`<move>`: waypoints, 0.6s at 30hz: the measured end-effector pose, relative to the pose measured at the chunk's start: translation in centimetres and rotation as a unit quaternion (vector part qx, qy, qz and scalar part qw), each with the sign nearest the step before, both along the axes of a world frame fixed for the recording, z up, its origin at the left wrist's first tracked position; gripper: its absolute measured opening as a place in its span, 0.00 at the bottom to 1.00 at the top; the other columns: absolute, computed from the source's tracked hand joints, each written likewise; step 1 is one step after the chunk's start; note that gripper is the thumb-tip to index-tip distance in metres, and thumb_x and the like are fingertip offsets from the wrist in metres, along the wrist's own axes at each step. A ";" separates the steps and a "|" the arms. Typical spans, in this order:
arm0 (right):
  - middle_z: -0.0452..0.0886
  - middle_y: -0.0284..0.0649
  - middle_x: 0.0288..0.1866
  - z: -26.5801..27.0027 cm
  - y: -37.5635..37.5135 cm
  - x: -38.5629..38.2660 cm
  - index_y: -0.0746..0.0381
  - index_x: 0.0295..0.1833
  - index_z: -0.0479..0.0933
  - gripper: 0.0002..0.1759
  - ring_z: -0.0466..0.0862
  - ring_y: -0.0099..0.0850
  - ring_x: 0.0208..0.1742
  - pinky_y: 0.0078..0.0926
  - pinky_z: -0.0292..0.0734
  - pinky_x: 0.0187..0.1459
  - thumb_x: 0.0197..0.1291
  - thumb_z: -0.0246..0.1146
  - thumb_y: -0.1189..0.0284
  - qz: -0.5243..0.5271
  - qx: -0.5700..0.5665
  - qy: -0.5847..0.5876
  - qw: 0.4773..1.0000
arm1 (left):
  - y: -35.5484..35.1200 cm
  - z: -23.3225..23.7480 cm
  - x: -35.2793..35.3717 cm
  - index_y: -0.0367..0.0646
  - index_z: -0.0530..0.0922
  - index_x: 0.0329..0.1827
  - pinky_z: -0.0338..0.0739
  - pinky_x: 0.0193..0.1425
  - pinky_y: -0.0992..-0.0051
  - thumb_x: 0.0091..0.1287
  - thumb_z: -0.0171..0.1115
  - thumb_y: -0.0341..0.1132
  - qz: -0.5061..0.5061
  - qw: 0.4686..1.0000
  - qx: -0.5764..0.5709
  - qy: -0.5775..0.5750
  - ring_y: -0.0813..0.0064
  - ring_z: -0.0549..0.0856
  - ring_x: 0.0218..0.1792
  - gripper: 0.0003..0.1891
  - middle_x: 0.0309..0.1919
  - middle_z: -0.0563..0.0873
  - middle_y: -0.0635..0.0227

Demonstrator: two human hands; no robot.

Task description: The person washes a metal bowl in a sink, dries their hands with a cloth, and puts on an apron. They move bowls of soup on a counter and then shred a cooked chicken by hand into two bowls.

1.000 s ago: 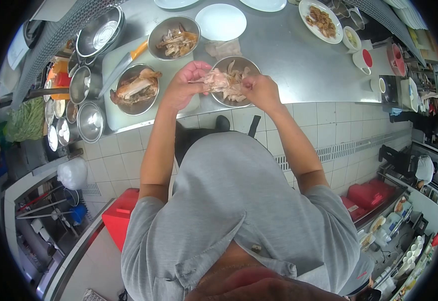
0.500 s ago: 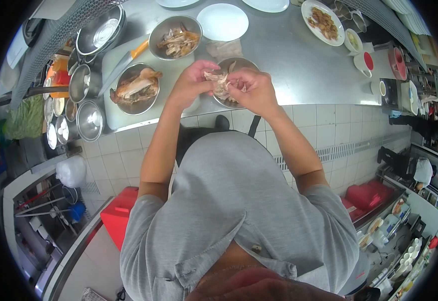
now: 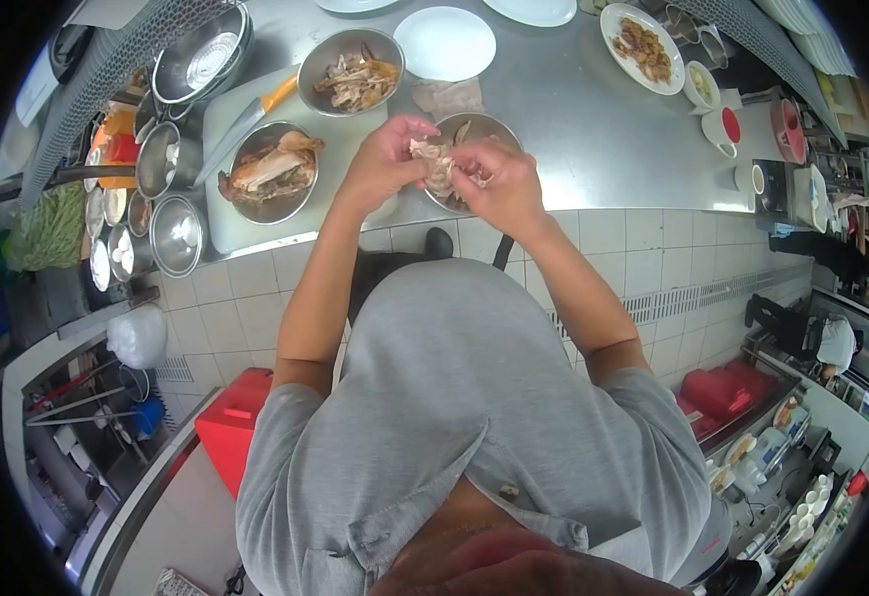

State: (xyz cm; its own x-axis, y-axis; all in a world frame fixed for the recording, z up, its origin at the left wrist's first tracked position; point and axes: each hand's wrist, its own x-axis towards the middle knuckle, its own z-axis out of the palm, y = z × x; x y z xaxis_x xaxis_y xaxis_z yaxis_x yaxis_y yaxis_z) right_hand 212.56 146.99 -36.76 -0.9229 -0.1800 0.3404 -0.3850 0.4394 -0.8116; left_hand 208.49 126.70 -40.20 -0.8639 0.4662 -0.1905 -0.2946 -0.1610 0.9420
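Note:
My left hand (image 3: 392, 159) pinches one side of a pale piece of cooked meat (image 3: 436, 165) that looks like chicken. The fingers of my right hand (image 3: 502, 181) are closed on the other side of the same piece. Both hands are over a steel bowl (image 3: 503, 129), which they partly cover; bits of meat show inside it. To the left, on a white cutting board (image 3: 218, 131), a second bowl holds a larger piece of cooked poultry (image 3: 273, 171). Behind it, a third bowl contains bones and scraps (image 3: 358, 83).
A knife with an orange handle (image 3: 280, 94) lies on the board. White plates (image 3: 444, 44) and a folded cloth (image 3: 448, 96) are behind the bowls. Farther right stand a plate of browned food (image 3: 643, 50) and a white cup (image 3: 722, 129). Several steel bowls (image 3: 178, 236) crowd the left edge.
Both hands stay over the bowl, with small finger shifts on the meat. The view has moved very slightly; the bowls and plates keep their places.

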 end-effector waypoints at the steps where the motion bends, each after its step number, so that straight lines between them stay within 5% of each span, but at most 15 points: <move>1: 0.86 0.41 0.35 0.1 0.0 0.0 0.64 0.40 0.84 0.07 0.87 0.32 0.33 0.27 0.82 0.35 0.54 0.70 0.78 0.004 -0.010 -0.012 1.000 | 0.0 0.0 0.0 0.38 0.73 0.60 0.79 0.36 0.80 0.62 0.67 0.21 -0.003 1.000 -0.002 0.004 0.81 0.82 0.36 0.23 0.41 0.84 0.67; 15: 0.83 0.39 0.30 -0.8 -0.2 -0.2 0.63 0.36 0.82 0.06 0.84 0.32 0.30 0.28 0.79 0.34 0.52 0.71 0.75 -0.023 0.088 0.014 0.996 | 0.1 -0.4 -0.3 0.38 0.76 0.56 0.75 0.28 0.81 0.58 0.68 0.23 0.020 0.996 -0.061 0.066 0.85 0.77 0.25 0.21 0.29 0.78 0.73; 18: 0.83 0.39 0.27 -0.8 -0.5 -0.5 0.61 0.31 0.81 0.04 0.85 0.34 0.28 0.31 0.79 0.34 0.50 0.70 0.75 0.001 0.024 0.000 1.000 | -0.3 0.2 -0.7 0.38 0.74 0.57 0.80 0.33 0.80 0.60 0.67 0.19 -0.020 0.990 -0.122 0.070 0.83 0.82 0.33 0.22 0.37 0.84 0.70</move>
State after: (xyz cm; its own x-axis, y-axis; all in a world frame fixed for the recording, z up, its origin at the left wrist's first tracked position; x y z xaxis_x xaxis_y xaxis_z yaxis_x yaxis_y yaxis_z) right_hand 212.05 146.46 -37.52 -0.9225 -0.1982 0.3312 -0.3859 0.4775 -0.7893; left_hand 207.80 126.37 -40.00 -0.8716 0.4556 -0.1810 -0.1594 0.0858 0.9835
